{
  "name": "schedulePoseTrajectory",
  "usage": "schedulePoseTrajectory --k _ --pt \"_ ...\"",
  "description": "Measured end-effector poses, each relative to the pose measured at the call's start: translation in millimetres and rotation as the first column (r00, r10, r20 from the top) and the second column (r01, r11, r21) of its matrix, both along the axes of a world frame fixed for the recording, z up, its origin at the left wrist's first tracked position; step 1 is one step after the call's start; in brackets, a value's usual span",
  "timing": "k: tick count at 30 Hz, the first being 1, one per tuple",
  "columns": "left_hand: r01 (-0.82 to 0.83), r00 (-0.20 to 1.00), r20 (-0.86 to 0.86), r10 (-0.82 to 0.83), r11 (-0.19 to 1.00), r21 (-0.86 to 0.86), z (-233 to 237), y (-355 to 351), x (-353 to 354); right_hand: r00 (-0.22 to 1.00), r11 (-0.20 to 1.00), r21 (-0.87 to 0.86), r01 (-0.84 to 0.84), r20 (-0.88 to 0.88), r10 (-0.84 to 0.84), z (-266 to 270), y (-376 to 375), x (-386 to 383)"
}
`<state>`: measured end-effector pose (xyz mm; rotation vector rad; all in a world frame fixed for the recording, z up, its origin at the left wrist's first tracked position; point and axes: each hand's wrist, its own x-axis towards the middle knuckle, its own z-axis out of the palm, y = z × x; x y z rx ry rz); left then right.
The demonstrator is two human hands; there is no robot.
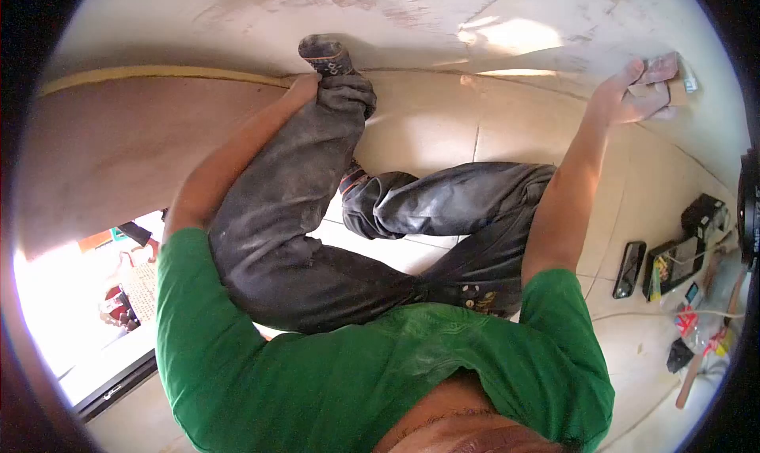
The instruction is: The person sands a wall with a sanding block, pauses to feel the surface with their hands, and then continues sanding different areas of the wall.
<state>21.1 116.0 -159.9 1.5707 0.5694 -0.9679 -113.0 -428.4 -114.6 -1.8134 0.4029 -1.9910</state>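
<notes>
My right hand (621, 98) is stretched out to the wall at the upper right. Its fingers are closed around a folded piece of sandpaper (659, 68), reddish-brown on one face and tan on the other, held close to the wall surface. Just beyond it shows a small white and bluish fitting (690, 81) on the wall. My left hand (302, 89) is at the lower end of my dusty dark trouser leg (340, 108), beside the dark shoe (323, 51); its fingers are mostly hidden behind the leg.
The pale wall (380, 17) bears brownish smears. On the tiled floor (514, 128) at right lie a phone (629, 269), a dark flat device (673, 267), a black box (704, 214), a wooden stick (690, 380) and plastic bags. A brown panel (134, 144) stands at left beside a bright opening.
</notes>
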Motion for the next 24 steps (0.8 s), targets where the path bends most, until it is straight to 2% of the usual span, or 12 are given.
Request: schedulePoseTrajectory --k 3,5,8,10,12,15,17,19,21,22,23,24 --pt "0.038 0.998 0.052 -0.038 0.999 0.005 2.6 -4.5 -5.5 0.981 0.991 0.014 0.137 -0.142 -0.133 -10.1 -4.0 -4.6" --pt "0.055 0.996 0.068 -0.055 0.998 0.002 1.8 -7.1 -11.3 0.993 0.998 -0.011 0.059 -0.104 -0.059 -13.1 -12.5 -2.3" --pt "0.094 0.991 0.098 -0.095 0.995 0.008 -1.3 -18.7 -23.7 0.981 0.983 -0.104 0.154 -0.102 -0.164 -28.3 -31.6 -5.8" --pt "0.114 0.986 0.120 -0.115 0.993 0.017 -3.2 -21.1 -30.1 0.986 0.986 -0.061 0.153 -0.052 -0.157 -23.6 -24.4 -7.8" --pt "0.128 0.982 0.138 -0.131 0.991 0.032 -4.0 -19.3 -32.9 0.996 0.995 0.100 0.017 0.084 -0.025 -9.9 -10.6 -5.7" --pt "0.163 0.970 0.172 -0.172 0.985 0.061 -4.2 -16.7 -28.5 0.997 0.997 0.069 0.041 0.058 -0.045 -11.9 -21.2 -5.1" --pt "0.189 0.960 0.194 -0.202 0.978 0.084 -4.2 -13.3 -24.6 0.990 0.993 0.088 -0.077 0.122 0.066 -3.7 -18.8 0.5" --pt "0.230 0.938 0.235 -0.253 0.966 0.122 -9.5 -6.6 -17.8 0.996 0.998 0.025 -0.064 0.062 0.063 14.6 -13.9 1.7" --pt "0.333 0.865 0.318 -0.389 0.917 0.218 -17.3 6.4 -8.7 0.993 0.994 -0.082 0.067 -0.091 -0.074 28.9 -15.1 -4.9" --pt "0.397 0.791 0.372 -0.486 0.870 0.294 -25.0 15.4 1.6 0.978 0.985 -0.121 0.125 -0.149 -0.143 33.8 -16.2 -8.4" --pt "0.481 0.624 0.442 -0.644 0.763 0.432 -34.8 29.0 10.1 0.963 0.977 -0.116 0.178 -0.182 -0.197 34.9 -17.6 -11.1" --pt "0.499 0.412 0.470 -0.781 0.624 0.601 -38.9 39.6 17.2 0.969 0.980 -0.064 0.189 -0.150 -0.196 29.5 -15.0 -9.3"
